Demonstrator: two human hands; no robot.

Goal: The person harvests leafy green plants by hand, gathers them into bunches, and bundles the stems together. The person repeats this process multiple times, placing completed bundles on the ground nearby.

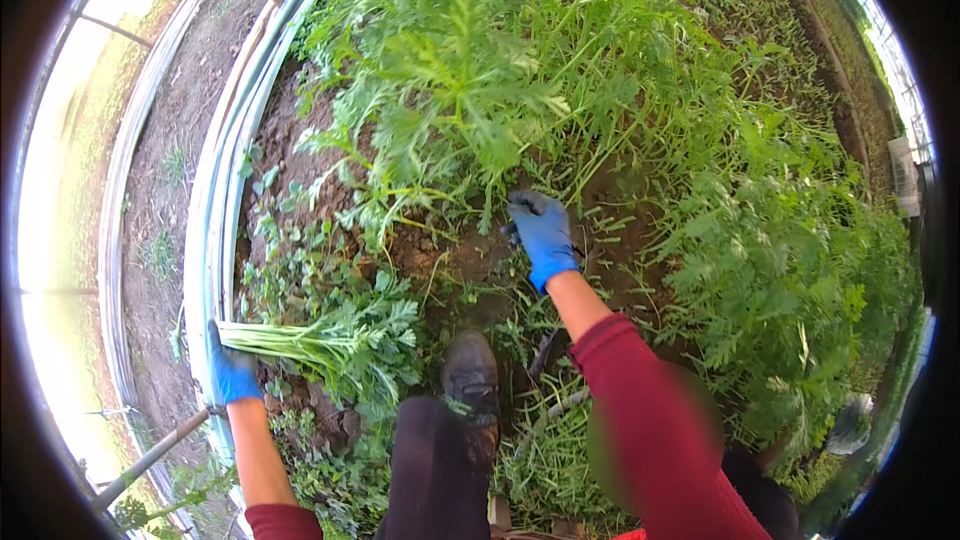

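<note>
My left hand (234,369), in a blue glove with dirt-darkened fingers, is at the lower left by the plastic-covered edge. It grips the stem ends of a bunch of leafy greens (322,341), whose leaves point right. My right hand (541,229), gloved the same way, is over bare soil in the middle, below the standing leafy plants (465,90). Its fingers are curled, and whether a stem or a small tool is inside them cannot be made out. A small dark shape shows under them.
Rolled plastic sheeting (217,202) runs along the left, with a metal pole (154,457) crossing at the lower left. Dense greens (772,277) stand at the right. A dark boot (471,375) is on the soil between my arms. Cut stems (555,457) litter the ground beside it.
</note>
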